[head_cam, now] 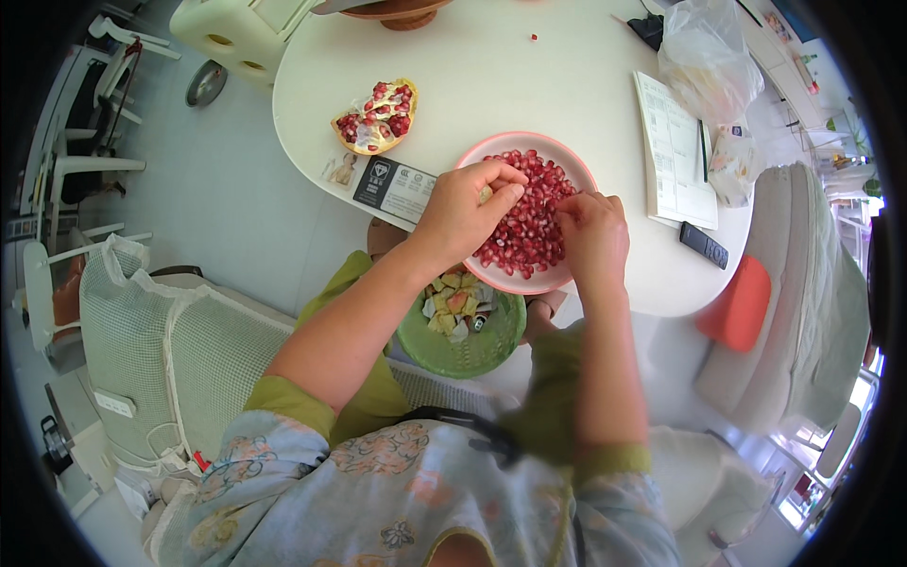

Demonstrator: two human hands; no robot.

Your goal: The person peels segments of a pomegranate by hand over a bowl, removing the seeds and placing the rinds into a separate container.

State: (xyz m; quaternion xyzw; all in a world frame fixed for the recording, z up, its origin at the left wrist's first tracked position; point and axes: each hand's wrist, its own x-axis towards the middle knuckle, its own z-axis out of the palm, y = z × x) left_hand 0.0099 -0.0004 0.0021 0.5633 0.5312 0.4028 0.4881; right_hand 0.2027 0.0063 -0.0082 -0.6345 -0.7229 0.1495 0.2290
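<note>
Red pomegranate seeds [531, 220] fill much of a pink-rimmed bowl [489, 143] at the table's near edge. Over the bowl's left side is my left hand [471, 205], its thumb and fingertips close together and a small pale piece partly visible in its curled fingers. My right hand [595, 227] reaches over the right side, fingertips down at the seeds; whether it grips any is hidden. An opened pomegranate piece [378, 117], with seeds and white membrane showing, lies to the left on the table.
Below the table edge stands a green waste basket [457, 358] holding peels. A printed sheet [397, 188] lies left of the bowl. To the right are a notebook [673, 156], a black remote control [703, 245] and a plastic bag [712, 64]. One loose seed [534, 37] lies farther back.
</note>
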